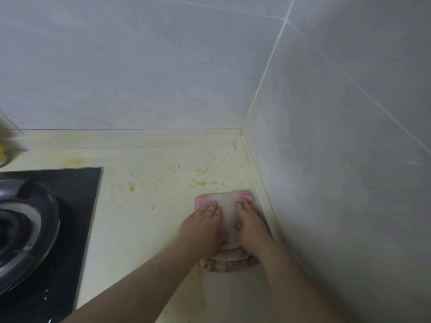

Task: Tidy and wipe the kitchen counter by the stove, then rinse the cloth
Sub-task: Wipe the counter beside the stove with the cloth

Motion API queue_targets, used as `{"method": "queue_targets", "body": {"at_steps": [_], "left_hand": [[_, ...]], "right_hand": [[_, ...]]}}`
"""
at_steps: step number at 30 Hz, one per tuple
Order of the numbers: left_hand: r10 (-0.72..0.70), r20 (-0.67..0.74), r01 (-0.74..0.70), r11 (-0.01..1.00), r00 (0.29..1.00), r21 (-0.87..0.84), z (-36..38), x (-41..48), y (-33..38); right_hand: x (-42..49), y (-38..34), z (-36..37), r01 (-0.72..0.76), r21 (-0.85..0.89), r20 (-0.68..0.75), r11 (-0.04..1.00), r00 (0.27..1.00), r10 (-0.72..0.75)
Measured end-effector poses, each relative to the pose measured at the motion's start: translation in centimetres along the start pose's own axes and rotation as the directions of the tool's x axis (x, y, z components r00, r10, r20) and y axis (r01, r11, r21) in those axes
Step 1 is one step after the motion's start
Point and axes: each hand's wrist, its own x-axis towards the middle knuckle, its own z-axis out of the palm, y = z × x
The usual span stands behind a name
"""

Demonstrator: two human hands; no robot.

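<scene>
Up close, reaching in with both forearms: left hand [203, 226] and right hand [250, 223] laid flat side by side, fingers straight, palms pressing on the cloth [227, 206], pinching nothing. Folded pink terry, soft, limp, light, probably damp; likely to slide apart at the layered near end unless pinned under the palms or gathered there. Lying on the pale counter [144, 217], tight against the right-hand wall ledge. To the left, a glossy black glass stove [70, 206], hard and slick, carrying a dark rounded pan [25, 229]. Farther on, orange-yellow stains [205, 183] speckled across the smooth top, seemingly not yet wiped. Beyond, grey glazed tiles [140, 66] meeting in the corner.
</scene>
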Motion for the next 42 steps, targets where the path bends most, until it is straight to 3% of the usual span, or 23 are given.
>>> {"method": "queue_targets", "body": {"at_steps": [42], "left_hand": [[0.012,-0.010,-0.012,0.999,1.000,0.047,-7.5,15.3,-10.3]], "right_hand": [[18.6,-4.8,-4.9,0.048,-0.096,-0.018,0.994,0.999,-0.050]]}}
